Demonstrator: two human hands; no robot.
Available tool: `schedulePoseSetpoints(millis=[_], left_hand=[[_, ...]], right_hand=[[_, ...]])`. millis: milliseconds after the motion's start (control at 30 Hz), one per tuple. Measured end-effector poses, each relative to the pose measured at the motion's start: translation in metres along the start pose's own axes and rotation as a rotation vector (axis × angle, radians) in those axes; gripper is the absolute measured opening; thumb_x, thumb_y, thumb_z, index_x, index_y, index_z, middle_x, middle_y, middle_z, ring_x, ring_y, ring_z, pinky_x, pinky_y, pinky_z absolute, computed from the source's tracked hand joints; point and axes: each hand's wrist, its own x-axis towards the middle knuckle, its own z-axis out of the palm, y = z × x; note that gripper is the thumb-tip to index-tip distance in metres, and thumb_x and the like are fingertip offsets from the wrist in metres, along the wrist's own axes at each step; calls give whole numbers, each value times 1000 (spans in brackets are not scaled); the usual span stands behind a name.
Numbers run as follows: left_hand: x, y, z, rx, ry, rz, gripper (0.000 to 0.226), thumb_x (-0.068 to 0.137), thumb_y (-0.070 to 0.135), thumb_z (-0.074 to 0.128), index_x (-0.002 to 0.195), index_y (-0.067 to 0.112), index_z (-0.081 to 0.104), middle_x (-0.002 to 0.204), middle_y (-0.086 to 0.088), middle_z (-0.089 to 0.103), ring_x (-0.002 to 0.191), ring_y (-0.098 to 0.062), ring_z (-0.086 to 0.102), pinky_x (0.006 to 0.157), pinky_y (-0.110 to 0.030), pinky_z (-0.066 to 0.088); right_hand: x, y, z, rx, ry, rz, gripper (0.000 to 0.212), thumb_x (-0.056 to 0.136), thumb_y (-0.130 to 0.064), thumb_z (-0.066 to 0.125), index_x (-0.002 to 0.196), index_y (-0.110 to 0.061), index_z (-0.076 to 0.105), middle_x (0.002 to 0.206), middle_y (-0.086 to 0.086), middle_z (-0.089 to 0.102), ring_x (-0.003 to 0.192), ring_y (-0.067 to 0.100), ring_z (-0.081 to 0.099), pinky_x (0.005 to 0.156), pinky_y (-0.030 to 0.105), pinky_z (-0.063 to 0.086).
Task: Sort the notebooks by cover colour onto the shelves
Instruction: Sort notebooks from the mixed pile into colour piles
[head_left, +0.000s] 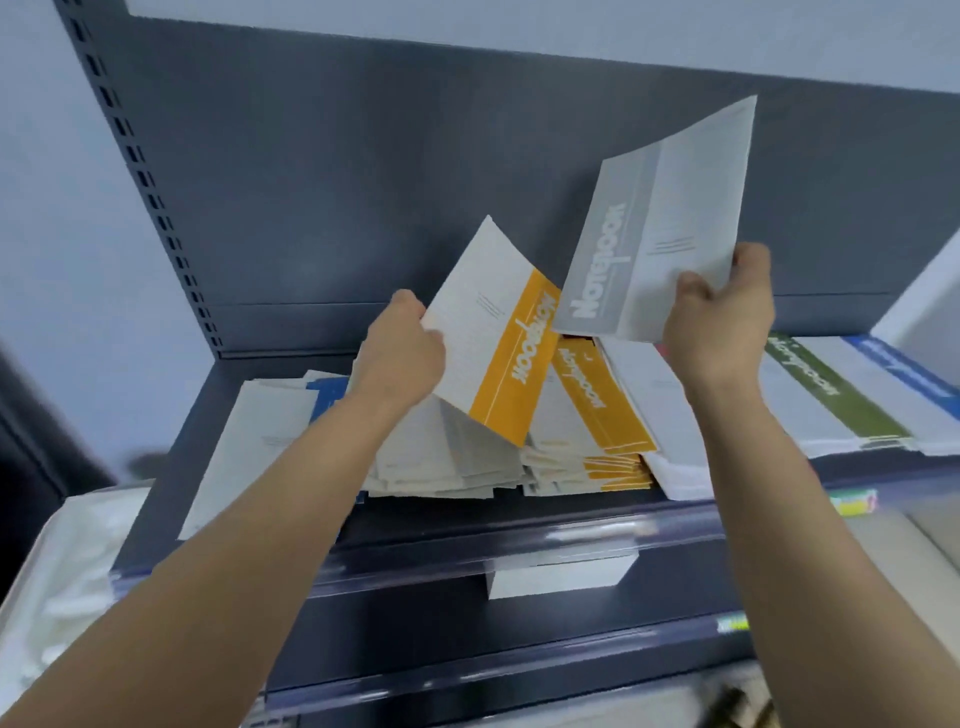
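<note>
Dark grey shelving (363, 182) backs a shelf (467, 525) strewn with notebook piles, with open space above them. The left hand (400, 358) grips an orange-banded notebook (498, 338) by its left edge, tilted up off the orange pile (602, 415). The right hand (722, 322) pinches a grey-banded notebook (654, 223) by its lower corner, held clear above the piles, with green-banded notebooks (831, 395) lying further right.
</note>
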Motion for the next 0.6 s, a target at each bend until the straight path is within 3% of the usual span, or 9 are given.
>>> schedulePoseSetpoints(millis=[133,233,300,367,433,533,600], left_hand=[[28,8,22,165,-105,154,13,88,-1,46,94,6,54,71,2,46,68,-20,44,56,-30,33],[42,18,39,365,-185,250,31,83,-7,43,95,13,63,87,-5,62,76,-26,55,61,-31,40],[51,26,52,505,-203,297,41,82,-10,42,98,19,66,94,-5,65,82,-26,56,72,-33,38],[58,34,66,687,-186,370,48,80,-12,43,99,24,67,86,1,60,85,-22,51,78,-34,26],[62,39,82,834,-185,445,52,77,-12,44,100,28,67,79,7,52,94,-21,44,84,-36,23],[68,43,112,891,-223,545,58,77,-11,44,105,34,67,89,8,51,111,-22,36,107,-43,15],[74,44,133,858,-241,591,58,78,-11,43,107,34,68,99,7,55,118,-22,33,113,-45,3]], right_hand=[[19,11,-10,-23,60,26,27,97,-8,43,124,-6,42,105,-6,48,92,11,48,67,16,41],[35,22,-15,-28,73,43,27,97,-7,43,124,-5,42,105,-5,49,92,12,48,52,2,38],[45,31,-16,-28,53,45,26,97,-7,44,124,-5,43,106,-4,49,92,12,48,54,2,38],[57,41,-15,-29,23,46,25,97,-8,44,122,-7,44,106,-6,49,93,13,50,67,12,42],[72,52,-17,-26,-15,44,24,96,-8,45,120,-8,46,107,-4,52,95,16,53,76,25,45],[99,68,-23,-24,-61,39,23,94,-8,48,117,-9,51,107,0,58,100,22,57,86,36,50],[116,78,-27,-17,-100,48,26,93,-9,48,118,-13,53,107,-3,59,102,23,59,91,40,50]])
